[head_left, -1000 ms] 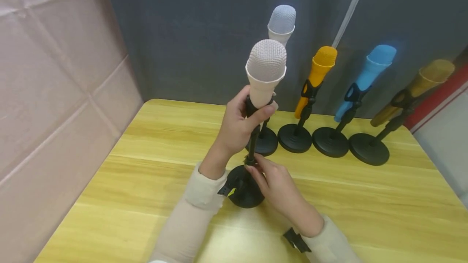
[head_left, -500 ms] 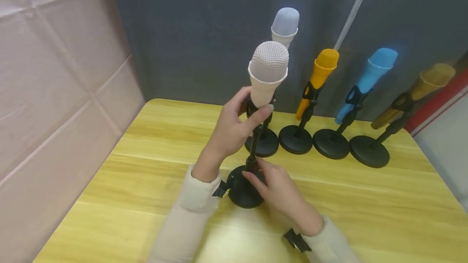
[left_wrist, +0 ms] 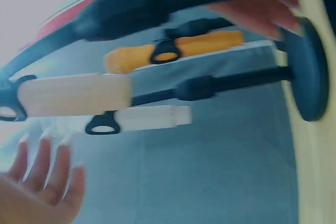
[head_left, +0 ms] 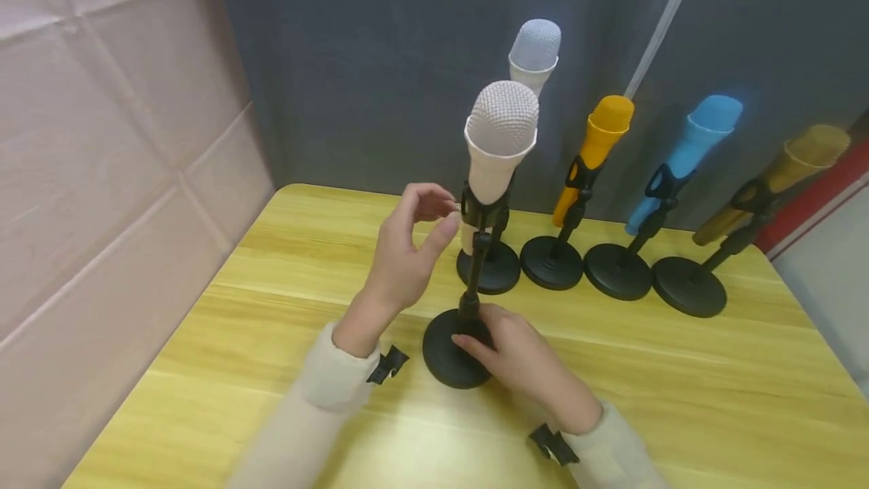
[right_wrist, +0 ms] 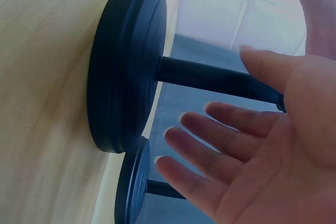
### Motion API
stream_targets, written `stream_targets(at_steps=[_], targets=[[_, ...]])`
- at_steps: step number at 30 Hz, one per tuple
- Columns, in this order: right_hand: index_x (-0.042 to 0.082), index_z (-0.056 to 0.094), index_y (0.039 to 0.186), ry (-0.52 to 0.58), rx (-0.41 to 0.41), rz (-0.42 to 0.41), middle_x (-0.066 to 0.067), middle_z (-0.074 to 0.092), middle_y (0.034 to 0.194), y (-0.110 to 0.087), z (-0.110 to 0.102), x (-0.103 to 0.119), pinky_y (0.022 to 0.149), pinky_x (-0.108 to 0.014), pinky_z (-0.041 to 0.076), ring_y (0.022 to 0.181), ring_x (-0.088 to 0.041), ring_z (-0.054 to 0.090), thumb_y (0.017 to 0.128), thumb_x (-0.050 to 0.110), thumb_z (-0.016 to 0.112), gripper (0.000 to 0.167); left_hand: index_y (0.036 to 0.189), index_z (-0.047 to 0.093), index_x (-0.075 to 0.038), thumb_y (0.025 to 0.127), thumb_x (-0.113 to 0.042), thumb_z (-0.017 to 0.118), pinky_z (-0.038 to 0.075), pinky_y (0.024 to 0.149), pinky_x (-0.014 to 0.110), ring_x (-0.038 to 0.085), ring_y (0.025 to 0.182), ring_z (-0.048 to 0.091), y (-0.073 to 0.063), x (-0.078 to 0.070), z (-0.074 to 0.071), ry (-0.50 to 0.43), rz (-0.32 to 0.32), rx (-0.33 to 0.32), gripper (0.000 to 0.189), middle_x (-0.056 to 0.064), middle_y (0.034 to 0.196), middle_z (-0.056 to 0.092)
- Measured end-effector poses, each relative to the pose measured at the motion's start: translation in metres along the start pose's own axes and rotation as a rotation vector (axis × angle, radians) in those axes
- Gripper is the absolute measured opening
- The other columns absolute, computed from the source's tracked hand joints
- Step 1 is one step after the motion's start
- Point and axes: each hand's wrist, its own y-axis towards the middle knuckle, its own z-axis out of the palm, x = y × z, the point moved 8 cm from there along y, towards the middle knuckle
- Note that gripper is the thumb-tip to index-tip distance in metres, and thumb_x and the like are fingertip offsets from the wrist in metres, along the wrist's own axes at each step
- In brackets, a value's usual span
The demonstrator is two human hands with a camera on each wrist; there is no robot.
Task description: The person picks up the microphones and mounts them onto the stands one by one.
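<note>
A white microphone (head_left: 498, 127) rests in the clip of a black desk stand (head_left: 474, 274), its mesh head up and its body tilted. The stand's round base (head_left: 444, 357) sits on the wooden table. Just left of the clip is my left hand (head_left: 403, 255), fingers spread and holding nothing; the left wrist view shows the fingers (left_wrist: 62, 169) apart from the microphone's handle (left_wrist: 79, 95). Low beside the pole is my right hand (head_left: 526, 364). In the right wrist view its fingers (right_wrist: 197, 169) are loosely extended near the pole (right_wrist: 210, 78), not wrapped round it.
Behind stand a second white microphone (head_left: 536, 47), an orange one (head_left: 600, 130), a blue one (head_left: 702, 134) and a gold one (head_left: 801, 157), each on a black stand. A dark panel (head_left: 380, 66) backs the table (head_left: 224, 368); a pale padded wall (head_left: 122, 172) is at left.
My left hand has let go of the microphone and clip and moved left and down. My right hand has slid slightly down the pole toward the base, its fingers loosening.
</note>
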Motion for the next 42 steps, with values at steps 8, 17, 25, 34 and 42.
stream_targets(at_steps=[8,17,25,34,42], targets=[[0.006,0.065,0.121,-0.002,0.111,0.003,-0.006,0.071,0.115,0.0,0.012,-0.005,0.095,-0.043,0.056,0.109,-0.021,0.068,0.087,0.039,0.08,0.05,0.1,0.069,-0.008,0.098,-0.034,0.061,0.053,0.092,0.038,0.016,0.095,0.065,-0.02,0.019,-0.003,0.081,-0.044,0.087,0.027,0.005,0.096,0.071],[0.004,0.05,0.145,-0.053,0.204,-0.119,-0.014,0.054,0.147,-0.006,0.024,-0.005,0.106,-0.049,0.05,0.13,-0.029,0.059,0.08,0.035,0.087,0.081,0.124,0.068,-0.015,0.093,-0.027,0.073,0.053,0.101,0.037,0.013,0.112,0.065,-0.049,0.032,0.045,0.112,-0.032,0.564,0.033,-0.003,0.12,0.071],[0.001,0.052,0.145,-0.142,0.197,-0.112,-0.019,0.05,0.151,-0.006,0.028,-0.008,0.105,-0.049,0.05,0.133,-0.035,0.057,0.077,0.032,0.089,0.083,0.125,0.068,-0.01,0.097,-0.019,0.07,0.054,0.099,0.024,0.013,0.114,0.07,-0.057,0.044,0.058,0.02,-0.127,0.689,0.03,0.004,0.123,0.074],[0.001,0.053,0.145,-0.164,0.202,-0.108,-0.02,0.05,0.151,-0.007,0.029,-0.007,0.106,-0.049,0.05,0.134,-0.035,0.056,0.077,0.034,0.088,0.083,0.118,0.071,-0.013,0.096,-0.023,0.071,0.054,0.097,0.021,0.01,0.113,0.071,-0.058,0.049,0.055,-0.015,-0.157,0.69,0.025,0.005,0.116,0.076],[0.001,0.058,0.14,-0.177,0.175,-0.123,-0.021,0.05,0.152,-0.006,0.03,-0.01,0.104,-0.049,0.051,0.133,-0.035,0.057,0.076,0.037,0.089,0.08,0.114,0.073,-0.016,0.093,-0.023,0.074,0.056,0.093,0.022,0.005,0.106,0.072,-0.056,0.049,0.054,0.024,-0.137,0.666,0.022,0.0,0.11,0.077]])
